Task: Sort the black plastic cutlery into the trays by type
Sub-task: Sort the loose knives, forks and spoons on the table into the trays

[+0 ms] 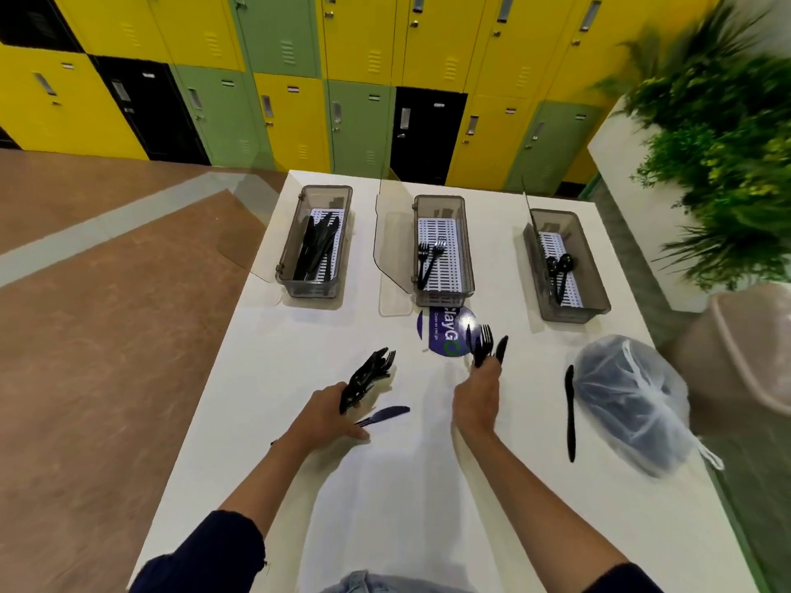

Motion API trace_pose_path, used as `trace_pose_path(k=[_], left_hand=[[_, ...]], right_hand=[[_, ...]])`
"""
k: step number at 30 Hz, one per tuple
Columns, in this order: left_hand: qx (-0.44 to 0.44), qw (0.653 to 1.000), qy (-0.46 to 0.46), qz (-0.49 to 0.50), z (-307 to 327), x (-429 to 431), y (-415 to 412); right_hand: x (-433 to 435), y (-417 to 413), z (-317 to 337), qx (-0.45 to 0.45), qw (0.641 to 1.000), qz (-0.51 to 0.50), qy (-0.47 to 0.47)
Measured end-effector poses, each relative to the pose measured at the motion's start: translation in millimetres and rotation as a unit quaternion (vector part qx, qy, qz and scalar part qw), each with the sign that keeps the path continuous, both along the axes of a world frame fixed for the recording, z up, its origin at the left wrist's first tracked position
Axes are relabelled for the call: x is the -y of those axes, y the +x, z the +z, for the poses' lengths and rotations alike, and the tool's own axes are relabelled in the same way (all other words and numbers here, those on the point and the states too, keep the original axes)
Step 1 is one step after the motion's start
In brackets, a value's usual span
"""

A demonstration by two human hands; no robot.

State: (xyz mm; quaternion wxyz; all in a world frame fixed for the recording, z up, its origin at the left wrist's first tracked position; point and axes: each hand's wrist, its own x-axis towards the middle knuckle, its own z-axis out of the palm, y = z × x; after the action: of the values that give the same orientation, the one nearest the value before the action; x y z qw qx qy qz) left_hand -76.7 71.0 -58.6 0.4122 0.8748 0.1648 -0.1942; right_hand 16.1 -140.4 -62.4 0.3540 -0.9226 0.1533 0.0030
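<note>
Three smoky plastic trays stand at the far end of the white table (385, 485). The left tray (316, 288) holds several knives, the middle tray (443, 295) two forks, the right tray (569, 312) spoons. My left hand (327, 415) grips a bundle of black cutlery (368, 374) above a loose knife (383, 415) on the table. My right hand (477, 393) holds up a few black pieces, a fork (483, 342) among them, over a round blue sticker (445, 333). Another black piece (570, 408) lies at the right.
A tied clear plastic bag (633, 404) with dark contents sits at the right edge. Open tray lids stick up beside the trays. Yellow, green and black lockers line the back wall. A planter (723, 134) and a beige bin (744, 348) stand at the right.
</note>
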Motion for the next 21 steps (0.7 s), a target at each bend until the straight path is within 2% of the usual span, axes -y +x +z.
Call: trace_pose_path(k=[2, 7, 12, 17, 21], left_hand=[[-0.003, 1.0, 0.015, -0.011, -7, 2, 1], [0.002, 1.0, 0.02, 0.001, -6, 9, 3], [-0.008, 1.0, 0.029, -0.007, -5, 10, 2], [-0.003, 0.998, 0.056, -0.021, -7, 24, 4], [0.03, 0.999, 0.02, -0.01, -1, 51, 11]], right_hand=[[15, 2, 2, -0.007, 0.999, -0.035, -0.012], [36, 9, 2, -0.113, 0.992, -0.059, -0.016], [39, 14, 2, -0.144, 0.987, -0.065, -0.025], [55, 8, -1, -0.131, 0.986, -0.013, -0.105], [72, 12, 2, -0.147, 0.981, 0.038, -0.119]])
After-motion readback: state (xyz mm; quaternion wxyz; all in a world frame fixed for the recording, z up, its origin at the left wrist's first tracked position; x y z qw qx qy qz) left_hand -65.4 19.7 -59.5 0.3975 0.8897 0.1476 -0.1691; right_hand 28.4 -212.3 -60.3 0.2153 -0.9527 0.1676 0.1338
